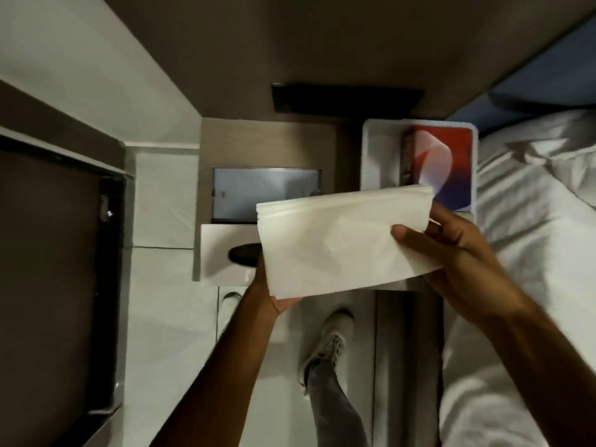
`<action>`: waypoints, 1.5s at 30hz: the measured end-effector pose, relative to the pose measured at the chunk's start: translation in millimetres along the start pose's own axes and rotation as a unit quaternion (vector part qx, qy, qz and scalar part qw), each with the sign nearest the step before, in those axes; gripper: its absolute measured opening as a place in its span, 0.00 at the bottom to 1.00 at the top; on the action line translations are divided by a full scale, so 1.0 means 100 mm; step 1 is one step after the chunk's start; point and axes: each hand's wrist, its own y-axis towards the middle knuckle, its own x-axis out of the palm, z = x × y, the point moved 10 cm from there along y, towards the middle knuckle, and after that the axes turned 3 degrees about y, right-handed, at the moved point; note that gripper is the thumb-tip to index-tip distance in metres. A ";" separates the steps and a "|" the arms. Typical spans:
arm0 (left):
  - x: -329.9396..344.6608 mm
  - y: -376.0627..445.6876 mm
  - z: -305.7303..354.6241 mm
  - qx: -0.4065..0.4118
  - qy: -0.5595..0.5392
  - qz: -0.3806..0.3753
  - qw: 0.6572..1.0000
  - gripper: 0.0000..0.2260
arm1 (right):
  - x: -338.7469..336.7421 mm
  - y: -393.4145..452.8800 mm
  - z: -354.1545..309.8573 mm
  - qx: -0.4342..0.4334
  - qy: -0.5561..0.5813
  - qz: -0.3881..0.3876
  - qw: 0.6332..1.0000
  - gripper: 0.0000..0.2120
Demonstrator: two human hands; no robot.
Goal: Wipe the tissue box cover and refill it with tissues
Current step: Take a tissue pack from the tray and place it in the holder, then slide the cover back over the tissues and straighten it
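While held between both hands, tissue stack (342,240), above cover (222,253)

The tissues (345,240) cover most of the left hand (274,295) — only the heel of the palm and the wrist show below the stack, so its fingers cannot be seen. The right hand (451,253) shows its thumb on top; its fingers lie behind the stack. Beyond the grip, the stack hides the right part of the cover (222,253) and half of its dark oval slot. Just past the right hand, the near edge of the tray (380,150) and the red pack (442,159) in it are hidden too — the pack's print is too blurred to read. Both forearms run off the bottom edge.
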 end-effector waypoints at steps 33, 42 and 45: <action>0.66 -0.15 2.44 0.466 0.678 0.246 0.513 0.13 | 0.81 1.95 0.97 0.015 -0.398 0.221 0.890 0.21; 0.52 -0.52 2.31 0.559 0.638 0.241 0.472 0.16 | 0.79 1.55 0.71 -0.100 -0.454 0.250 0.850 0.20; 0.11 -0.71 2.24 0.568 0.609 0.277 0.479 0.19 | 0.50 1.17 0.90 -0.090 -0.402 0.294 0.862 0.20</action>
